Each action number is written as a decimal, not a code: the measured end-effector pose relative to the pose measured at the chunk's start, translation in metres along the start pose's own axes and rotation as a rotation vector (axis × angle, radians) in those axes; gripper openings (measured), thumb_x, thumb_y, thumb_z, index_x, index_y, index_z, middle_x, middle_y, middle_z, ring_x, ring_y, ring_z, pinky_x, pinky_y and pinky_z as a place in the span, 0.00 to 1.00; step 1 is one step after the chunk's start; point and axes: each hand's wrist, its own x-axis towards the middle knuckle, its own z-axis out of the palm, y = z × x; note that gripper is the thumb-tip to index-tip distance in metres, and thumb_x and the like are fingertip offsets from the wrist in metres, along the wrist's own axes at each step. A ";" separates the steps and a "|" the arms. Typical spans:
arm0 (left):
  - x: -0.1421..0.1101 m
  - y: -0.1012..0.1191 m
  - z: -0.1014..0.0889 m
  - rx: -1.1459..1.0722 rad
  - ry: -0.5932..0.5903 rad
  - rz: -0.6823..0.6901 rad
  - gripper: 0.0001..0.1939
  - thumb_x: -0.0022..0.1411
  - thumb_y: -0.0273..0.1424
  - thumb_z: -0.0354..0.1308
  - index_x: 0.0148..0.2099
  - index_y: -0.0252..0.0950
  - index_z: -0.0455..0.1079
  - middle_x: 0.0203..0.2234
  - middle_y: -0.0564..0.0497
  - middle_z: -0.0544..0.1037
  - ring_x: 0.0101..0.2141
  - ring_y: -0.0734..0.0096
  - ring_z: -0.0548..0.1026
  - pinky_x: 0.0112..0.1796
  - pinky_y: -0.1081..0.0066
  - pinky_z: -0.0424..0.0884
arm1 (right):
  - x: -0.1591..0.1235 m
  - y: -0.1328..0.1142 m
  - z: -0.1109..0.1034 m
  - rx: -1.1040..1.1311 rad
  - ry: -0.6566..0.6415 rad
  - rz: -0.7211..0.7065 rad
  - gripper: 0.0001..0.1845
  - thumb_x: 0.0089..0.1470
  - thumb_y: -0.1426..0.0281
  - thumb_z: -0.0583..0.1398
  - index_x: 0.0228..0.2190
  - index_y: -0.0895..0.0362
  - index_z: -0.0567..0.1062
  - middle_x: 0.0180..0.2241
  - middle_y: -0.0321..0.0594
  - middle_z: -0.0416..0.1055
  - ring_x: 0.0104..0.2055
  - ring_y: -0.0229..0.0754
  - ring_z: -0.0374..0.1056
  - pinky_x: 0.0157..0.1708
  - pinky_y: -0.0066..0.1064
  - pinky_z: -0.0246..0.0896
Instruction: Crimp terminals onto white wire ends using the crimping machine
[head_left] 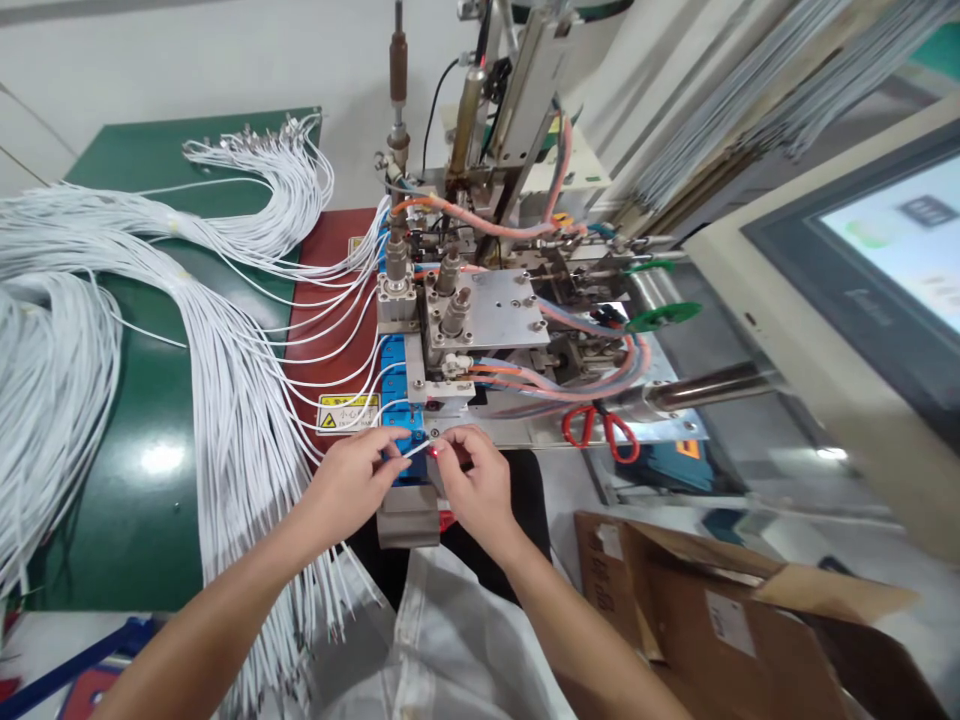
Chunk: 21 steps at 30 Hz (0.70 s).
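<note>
My left hand (367, 468) pinches a white cable (417, 449) close to its end, in front of the machine's blue clamp blocks (396, 385). At the tip of the same cable, my right hand (469, 472) is closed with thumb and fingers together. A small red light shows by the right fingertips. Several white cables run from the blue blocks leftward into a large bundle (225, 400). The bundle's lower ends hang over the table edge near my left forearm. What exactly the right fingers grip at the tip is too small to make out.
Behind my hands stands the metal machine (487, 310) with orange and grey hoses. Red-handled scissors (600, 432) lie at its right, near a green-flanged spool (660, 297). A screen (892, 230) juts in at right, above a cardboard box (697, 600). More cable bundles (60, 400) cover the green table (150, 345).
</note>
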 end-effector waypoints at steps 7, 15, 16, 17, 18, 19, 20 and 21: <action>0.002 -0.005 -0.008 0.218 0.002 0.096 0.09 0.59 0.26 0.49 0.36 0.38 0.71 0.31 0.50 0.73 0.33 0.69 0.72 0.38 0.70 0.66 | -0.001 0.011 0.005 0.065 -0.071 0.150 0.07 0.51 0.68 0.54 0.24 0.57 0.68 0.23 0.35 0.64 0.25 0.36 0.60 0.25 0.27 0.57; 0.006 -0.008 -0.006 0.329 -0.013 0.088 0.10 0.60 0.25 0.48 0.36 0.36 0.70 0.31 0.49 0.73 0.33 0.68 0.72 0.38 0.67 0.67 | 0.006 0.008 0.000 0.122 -0.198 0.306 0.08 0.49 0.66 0.55 0.22 0.57 0.67 0.18 0.32 0.60 0.21 0.34 0.56 0.21 0.25 0.52; 0.006 -0.008 -0.006 0.345 -0.013 0.089 0.09 0.60 0.24 0.48 0.35 0.36 0.70 0.31 0.49 0.73 0.33 0.68 0.72 0.37 0.67 0.68 | 0.007 0.009 0.000 0.136 -0.216 0.325 0.08 0.48 0.67 0.55 0.22 0.57 0.67 0.17 0.31 0.60 0.20 0.34 0.56 0.20 0.25 0.51; 0.007 -0.008 -0.005 0.360 -0.010 0.093 0.09 0.60 0.24 0.48 0.35 0.36 0.70 0.30 0.49 0.73 0.33 0.68 0.72 0.37 0.67 0.68 | 0.009 0.010 0.000 0.151 -0.229 0.336 0.08 0.48 0.67 0.55 0.21 0.56 0.66 0.16 0.31 0.59 0.20 0.34 0.55 0.20 0.25 0.51; 0.007 -0.008 -0.005 0.370 -0.005 0.100 0.09 0.60 0.24 0.49 0.34 0.36 0.70 0.30 0.50 0.73 0.33 0.68 0.72 0.37 0.67 0.68 | 0.010 0.011 -0.001 0.165 -0.243 0.338 0.08 0.48 0.67 0.55 0.21 0.56 0.66 0.16 0.31 0.59 0.20 0.34 0.55 0.19 0.25 0.51; 0.008 -0.009 -0.005 0.375 0.001 0.110 0.09 0.60 0.24 0.49 0.34 0.36 0.70 0.29 0.50 0.73 0.33 0.68 0.72 0.37 0.67 0.68 | 0.010 0.012 -0.001 0.176 -0.259 0.331 0.07 0.48 0.67 0.55 0.21 0.56 0.65 0.16 0.31 0.59 0.19 0.34 0.55 0.20 0.25 0.51; 0.008 -0.010 -0.005 0.375 0.006 0.120 0.09 0.59 0.24 0.49 0.34 0.36 0.70 0.29 0.50 0.73 0.33 0.68 0.72 0.37 0.68 0.68 | 0.011 0.014 -0.002 0.176 -0.271 0.315 0.07 0.48 0.67 0.54 0.22 0.56 0.65 0.16 0.30 0.59 0.19 0.34 0.55 0.20 0.25 0.51; 0.008 -0.010 -0.005 0.369 0.008 0.130 0.09 0.59 0.23 0.49 0.34 0.36 0.70 0.29 0.50 0.73 0.33 0.68 0.72 0.37 0.68 0.68 | 0.011 0.015 -0.003 0.160 -0.277 0.288 0.08 0.49 0.67 0.54 0.22 0.56 0.65 0.17 0.31 0.59 0.20 0.34 0.55 0.21 0.25 0.52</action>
